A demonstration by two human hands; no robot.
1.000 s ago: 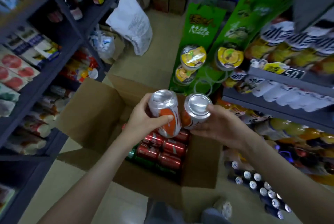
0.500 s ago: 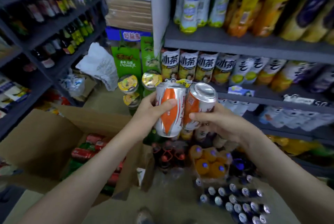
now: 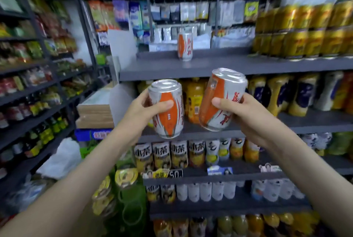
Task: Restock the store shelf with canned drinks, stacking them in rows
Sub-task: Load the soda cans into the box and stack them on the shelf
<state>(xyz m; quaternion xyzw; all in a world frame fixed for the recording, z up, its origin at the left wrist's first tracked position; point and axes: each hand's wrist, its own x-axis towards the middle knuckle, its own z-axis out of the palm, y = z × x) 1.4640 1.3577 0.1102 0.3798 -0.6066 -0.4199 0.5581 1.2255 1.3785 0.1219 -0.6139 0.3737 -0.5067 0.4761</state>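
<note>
My left hand (image 3: pixel 145 111) grips a silver and orange drink can (image 3: pixel 169 120), held nearly upright in front of the shelves. My right hand (image 3: pixel 242 114) grips a second can of the same kind (image 3: pixel 219 93), tilted to the left. The two cans are apart, both below a grey shelf (image 3: pixel 219 66). One matching can (image 3: pixel 185 46) stands alone upright on that shelf, toward its back. To its right the shelf holds stacked gold cans (image 3: pixel 303 32).
Lower shelves hold yellow juice bottles (image 3: pixel 277 93) and tea bottles (image 3: pixel 160 154). A dark rack of bottles and snacks (image 3: pixel 28 93) lines the left side. Stacked flat cartons (image 3: pixel 94 114), a white bag (image 3: pixel 61 158) and green boxes (image 3: pixel 129 198) stand low in the aisle.
Both hands rose with their cans from the carton on the floor to shelf height. The cans, touching before, have separated. My view swung up and the carton is out of sight.
</note>
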